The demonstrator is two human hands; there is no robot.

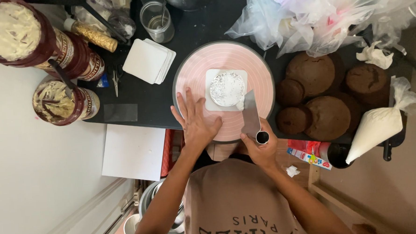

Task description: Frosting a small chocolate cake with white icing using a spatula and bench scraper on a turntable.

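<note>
The right hand (pixel 262 149) has its fingers closed around the round handle of a metal bench scraper (pixel 251 114), whose long axis runs away from the fingers toward the small frosted cake round (pixel 227 88); the blade's far corner touches the frosting's near edge. The cake sits on a white square board (pixel 211 103) at the middle of the pink turntable (pixel 262 82). The left hand (pixel 196 122) lies flat with open, spread fingers on the turntable's near-left part, just beside the board. Bare pink surface rings the board; chocolate cake layers (pixel 317 105) crowd the counter (pixel 137 94) right of the fingers, and a filled piping bag (pixel 377 128) lies beyond them.
</note>
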